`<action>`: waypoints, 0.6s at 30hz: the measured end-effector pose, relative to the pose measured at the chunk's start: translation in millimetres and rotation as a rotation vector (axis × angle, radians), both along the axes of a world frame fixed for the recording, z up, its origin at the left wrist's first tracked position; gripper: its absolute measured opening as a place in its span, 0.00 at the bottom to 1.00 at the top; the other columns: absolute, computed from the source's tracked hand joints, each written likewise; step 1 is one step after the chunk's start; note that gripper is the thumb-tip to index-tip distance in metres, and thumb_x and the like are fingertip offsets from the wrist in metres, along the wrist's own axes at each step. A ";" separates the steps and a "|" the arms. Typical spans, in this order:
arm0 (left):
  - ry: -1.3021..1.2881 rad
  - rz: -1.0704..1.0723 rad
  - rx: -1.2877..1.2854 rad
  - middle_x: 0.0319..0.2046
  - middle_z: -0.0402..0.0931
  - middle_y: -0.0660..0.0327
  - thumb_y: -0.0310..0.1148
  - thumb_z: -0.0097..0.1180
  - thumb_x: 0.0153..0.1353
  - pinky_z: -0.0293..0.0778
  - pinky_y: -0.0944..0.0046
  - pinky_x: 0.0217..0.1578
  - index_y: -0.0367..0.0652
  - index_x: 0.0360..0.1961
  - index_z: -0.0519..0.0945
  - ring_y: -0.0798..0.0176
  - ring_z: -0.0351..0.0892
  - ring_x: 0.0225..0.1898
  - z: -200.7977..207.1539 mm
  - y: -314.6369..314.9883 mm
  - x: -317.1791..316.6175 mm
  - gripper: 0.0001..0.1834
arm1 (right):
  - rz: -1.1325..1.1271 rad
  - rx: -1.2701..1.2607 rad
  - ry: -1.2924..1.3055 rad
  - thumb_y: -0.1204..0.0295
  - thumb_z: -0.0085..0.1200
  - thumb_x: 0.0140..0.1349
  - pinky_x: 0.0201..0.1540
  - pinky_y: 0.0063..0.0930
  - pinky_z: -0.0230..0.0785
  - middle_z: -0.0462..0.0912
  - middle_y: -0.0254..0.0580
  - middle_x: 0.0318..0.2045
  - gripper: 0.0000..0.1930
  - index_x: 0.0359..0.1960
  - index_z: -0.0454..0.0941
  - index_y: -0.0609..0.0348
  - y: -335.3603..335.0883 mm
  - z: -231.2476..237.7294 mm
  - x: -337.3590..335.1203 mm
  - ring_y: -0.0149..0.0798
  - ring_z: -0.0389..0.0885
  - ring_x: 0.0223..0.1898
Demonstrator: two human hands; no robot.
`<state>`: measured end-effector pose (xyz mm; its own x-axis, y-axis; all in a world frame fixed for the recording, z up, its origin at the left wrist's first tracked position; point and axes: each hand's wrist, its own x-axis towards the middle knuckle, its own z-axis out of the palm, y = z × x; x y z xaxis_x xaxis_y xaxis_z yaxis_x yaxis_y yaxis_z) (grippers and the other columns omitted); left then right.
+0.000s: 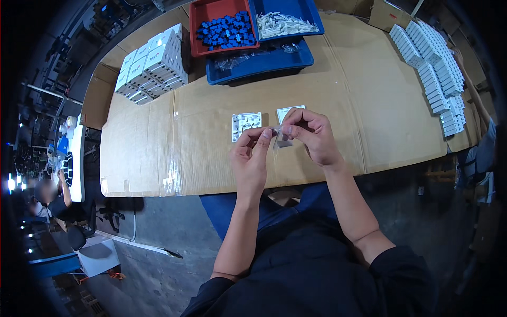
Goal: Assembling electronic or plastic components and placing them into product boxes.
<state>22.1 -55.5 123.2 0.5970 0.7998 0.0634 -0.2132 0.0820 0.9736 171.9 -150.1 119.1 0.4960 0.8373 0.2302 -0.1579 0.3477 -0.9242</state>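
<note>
A small, see-through plastic bag [284, 142], thin and glossy with a greyish lower part, hangs over the bench [140, 150] near the middle of its near edge; its contents are too small to tell. The left hand [254, 150] and right hand [311, 138] pinch its upper end between thumbs and fingers, fingertips close together.

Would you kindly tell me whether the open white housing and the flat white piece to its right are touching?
Apart: the head view shows a strip of bare cardboard between the open white housing and the flat white piece.
</note>
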 end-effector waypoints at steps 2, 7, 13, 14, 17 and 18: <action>0.037 -0.034 -0.012 0.39 0.86 0.61 0.37 0.60 0.76 0.75 0.69 0.48 0.35 0.47 0.85 0.71 0.82 0.44 -0.9 4.1 3.0 0.14 | 0.025 0.012 0.025 0.78 0.61 0.70 0.43 0.21 0.72 0.81 0.32 0.35 0.03 0.38 0.83 0.66 -0.2 -2.1 2.4 0.25 0.79 0.39; -0.026 -0.107 -0.364 0.42 0.86 0.59 0.46 0.49 0.80 0.78 0.64 0.48 0.35 0.51 0.83 0.68 0.84 0.41 1.2 8.5 2.6 0.22 | -0.005 -0.107 -0.058 0.78 0.62 0.69 0.45 0.24 0.72 0.82 0.37 0.38 0.02 0.39 0.83 0.65 -7.2 11.3 4.5 0.29 0.79 0.40; -0.089 -0.340 -0.623 0.43 0.85 0.60 0.36 0.57 0.77 0.81 0.65 0.46 0.36 0.57 0.83 0.67 0.83 0.38 -17.0 12.2 -8.2 0.16 | 0.058 0.026 -0.143 0.80 0.62 0.69 0.55 0.29 0.73 0.85 0.43 0.44 0.05 0.44 0.85 0.64 -5.8 2.0 10.2 0.34 0.82 0.49; -0.088 -0.338 -0.626 0.43 0.85 0.60 0.36 0.57 0.77 0.81 0.65 0.46 0.36 0.57 0.83 0.67 0.83 0.38 -15.8 11.8 -6.5 0.16 | 0.060 0.023 -0.140 0.80 0.62 0.69 0.55 0.29 0.73 0.85 0.43 0.44 0.05 0.44 0.85 0.64 -6.8 3.1 10.8 0.34 0.82 0.49; -0.061 -0.212 -0.544 0.44 0.85 0.61 0.28 0.61 0.72 0.81 0.63 0.47 0.38 0.57 0.82 0.68 0.83 0.42 -10.5 11.7 0.0 0.14 | 0.011 0.045 -0.155 0.81 0.60 0.69 0.54 0.27 0.75 0.86 0.42 0.47 0.06 0.46 0.85 0.64 -9.6 10.1 14.4 0.32 0.83 0.50; -0.059 -0.212 -0.545 0.44 0.85 0.61 0.28 0.61 0.72 0.81 0.63 0.47 0.38 0.57 0.82 0.68 0.83 0.42 -13.3 12.4 1.1 0.14 | 0.011 0.050 -0.164 0.81 0.59 0.70 0.55 0.28 0.75 0.86 0.44 0.49 0.07 0.47 0.85 0.65 -10.6 10.7 17.8 0.33 0.83 0.52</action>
<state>23.2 -43.2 109.9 0.7554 0.5900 -0.2851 -0.1905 0.6140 0.7659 189.7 -160.7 129.8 0.4393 0.8279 0.3487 -0.0106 0.3929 -0.9195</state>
